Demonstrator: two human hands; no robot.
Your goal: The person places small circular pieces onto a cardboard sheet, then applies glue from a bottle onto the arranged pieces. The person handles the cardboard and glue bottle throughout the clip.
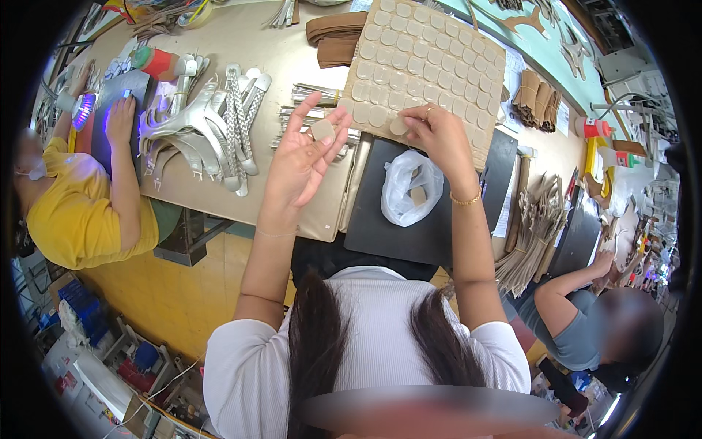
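Observation:
A tan board (479, 154) covered with rows of small rounded beige pieces (415, 66) lies in front of me at a slant. My left hand (301, 164) is raised palm up left of the board's near corner, holding a beige rounded piece (322, 131) at the thumb and fingers, the other fingers spread. At the board's near edge, my right hand (442, 140) pinches another beige rounded piece (399, 125) between thumb and fingertips. Below that hand, a white plastic bag (398, 205) stands open on a black mat (365, 230), with a few beige pieces inside.
Silver straps (208, 124) are heaped to the left, with a red-and-green bottle (156, 63) beyond. Brown strips (336, 33) and bundled brown rolls (537, 102) lie behind. Bundles of thin tan straps (537, 219) are at right. Co-workers sit at left, in a yellow shirt (84, 205), and right.

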